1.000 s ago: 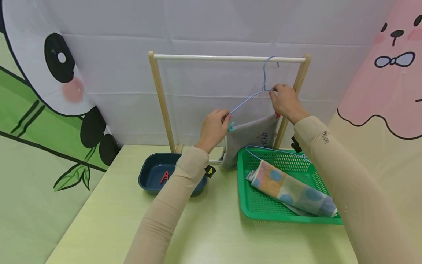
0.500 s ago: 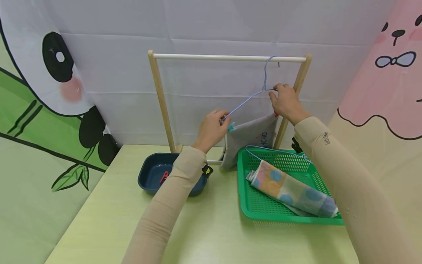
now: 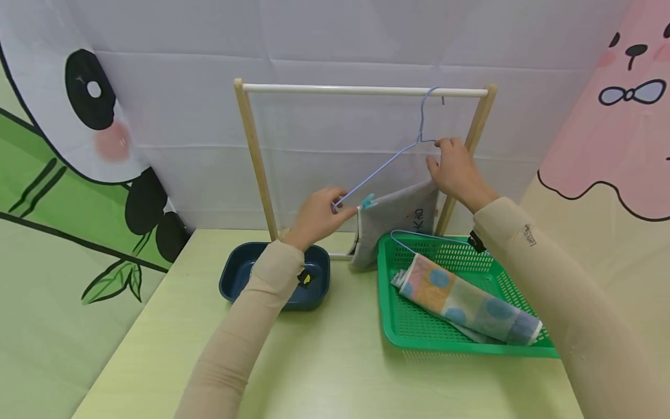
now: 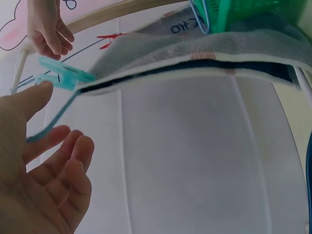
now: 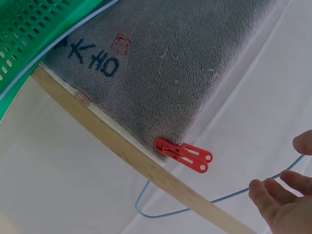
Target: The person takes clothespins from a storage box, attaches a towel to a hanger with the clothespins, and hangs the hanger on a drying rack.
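Observation:
A blue wire hanger (image 3: 384,164) hooks over the rack's white bar (image 3: 335,89). A folded grey towel (image 3: 403,218) hangs from it, with a teal clothespin (image 4: 63,73) at one top corner and a red clothespin (image 5: 183,153) at the other. My left hand (image 3: 316,218) is at the hanger's left end, the wire passing between thumb and loosely bent fingers. At the hanger's right shoulder is my right hand (image 3: 458,174), fingertips by the wire, thumb held apart. Neither hand is on a clothespin.
A green basket (image 3: 384,302) at the right holds a patterned towel (image 3: 466,299) on another blue hanger (image 3: 400,240). The dark blue basin (image 3: 230,288) stands at the left, partly behind my left forearm. Wooden posts (image 3: 256,157) support the bar.
My left hand has slid down and left along the hanger to its end, and its grip has loosened. The right thumb has moved away from the wire. The towel stays hanging.

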Demonstrator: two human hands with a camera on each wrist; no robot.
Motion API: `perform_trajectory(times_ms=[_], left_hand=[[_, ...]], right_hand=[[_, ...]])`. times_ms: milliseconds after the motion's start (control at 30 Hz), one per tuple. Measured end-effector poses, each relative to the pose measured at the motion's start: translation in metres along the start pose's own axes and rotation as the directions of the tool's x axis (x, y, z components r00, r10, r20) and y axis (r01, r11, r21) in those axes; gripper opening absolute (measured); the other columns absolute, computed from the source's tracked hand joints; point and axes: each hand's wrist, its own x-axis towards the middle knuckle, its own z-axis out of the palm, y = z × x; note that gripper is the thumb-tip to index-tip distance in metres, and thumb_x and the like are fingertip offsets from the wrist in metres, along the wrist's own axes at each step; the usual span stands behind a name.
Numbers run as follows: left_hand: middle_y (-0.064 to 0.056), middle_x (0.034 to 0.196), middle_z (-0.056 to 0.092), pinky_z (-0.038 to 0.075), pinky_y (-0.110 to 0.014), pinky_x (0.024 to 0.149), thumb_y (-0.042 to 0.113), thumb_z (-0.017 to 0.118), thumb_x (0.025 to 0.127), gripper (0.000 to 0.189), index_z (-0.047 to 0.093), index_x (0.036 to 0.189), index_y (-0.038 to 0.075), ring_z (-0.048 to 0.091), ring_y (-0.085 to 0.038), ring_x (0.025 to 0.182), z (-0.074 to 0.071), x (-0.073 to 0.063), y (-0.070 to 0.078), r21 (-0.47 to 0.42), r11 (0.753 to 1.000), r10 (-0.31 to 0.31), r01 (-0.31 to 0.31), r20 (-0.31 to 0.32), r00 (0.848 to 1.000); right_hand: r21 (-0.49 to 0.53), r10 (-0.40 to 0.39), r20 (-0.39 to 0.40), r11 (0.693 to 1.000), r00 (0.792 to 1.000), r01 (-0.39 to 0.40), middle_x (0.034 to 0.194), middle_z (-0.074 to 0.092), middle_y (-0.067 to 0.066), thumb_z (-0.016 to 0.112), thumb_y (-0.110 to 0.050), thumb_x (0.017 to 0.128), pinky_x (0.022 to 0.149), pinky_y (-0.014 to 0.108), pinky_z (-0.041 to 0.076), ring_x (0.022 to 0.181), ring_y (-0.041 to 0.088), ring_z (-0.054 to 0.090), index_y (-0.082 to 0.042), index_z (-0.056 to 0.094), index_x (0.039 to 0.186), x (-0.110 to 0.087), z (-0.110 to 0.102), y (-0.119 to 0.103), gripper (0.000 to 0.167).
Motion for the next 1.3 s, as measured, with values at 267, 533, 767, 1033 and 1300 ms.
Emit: perform_trajectory(times_ms=[267,533,767,1033,1300], left_hand=[[-0.009,0.089,0.063,0.049,-0.035,0.070,0.022,0.071,0.085,0.027,0.065,0.105,0.004,0.060,-0.021,0.076,-0.013,-0.016,-0.022,0.074,0.997,-0.020,0.009,0.150,0.989],[-0.008,0.088,0.065,0.048,-0.038,0.074,0.016,0.068,0.087,0.017,0.068,0.099,0.004,0.059,-0.024,0.080,-0.021,-0.029,-0.041,0.175,0.984,-0.074,0.025,0.280,0.957],[-0.008,0.088,0.064,0.049,-0.037,0.074,0.016,0.066,0.089,0.014,0.068,0.096,0.004,0.058,-0.024,0.079,-0.024,-0.034,-0.058,0.206,0.975,-0.156,0.083,0.370,0.916],[-0.010,0.095,0.065,0.050,-0.039,0.077,0.016,0.066,0.088,0.016,0.070,0.098,0.004,0.060,-0.025,0.084,-0.019,-0.039,-0.081,0.256,0.956,-0.242,0.140,0.427,0.871],[-0.008,0.094,0.066,0.050,-0.037,0.075,0.016,0.066,0.089,0.011,0.070,0.094,0.007,0.061,-0.024,0.083,-0.004,-0.041,-0.090,0.312,0.935,-0.309,0.167,0.490,0.815]], right_hand=[[-0.013,-0.156,-0.048,0.988,0.987,0.156,0.126,0.043,0.029,0.048,-0.015,0.097,0.095,0.051,0.040,0.112,0.042,0.043,0.012,0.045,0.126,-0.022,0.005,-0.003,0.039],[-0.068,-0.240,-0.004,0.969,0.971,0.239,0.105,0.051,0.025,0.048,-0.011,0.096,0.080,0.048,0.043,0.093,0.036,0.047,0.012,0.056,0.110,-0.043,0.009,0.004,0.028],[-0.113,-0.242,0.077,0.962,0.967,0.250,0.102,0.053,0.024,0.050,-0.013,0.095,0.079,0.049,0.043,0.091,0.037,0.050,0.008,0.060,0.104,-0.058,0.013,0.019,0.025],[-0.121,-0.241,0.164,0.958,0.957,0.262,0.096,0.059,0.022,0.050,-0.011,0.095,0.079,0.051,0.044,0.089,0.037,0.053,0.007,0.063,0.099,-0.076,0.018,0.040,0.022],[-0.144,-0.192,0.230,0.963,0.954,0.228,0.093,0.062,0.021,0.052,-0.009,0.093,0.080,0.053,0.046,0.089,0.039,0.057,0.009,0.064,0.097,-0.090,0.022,0.070,0.022]])
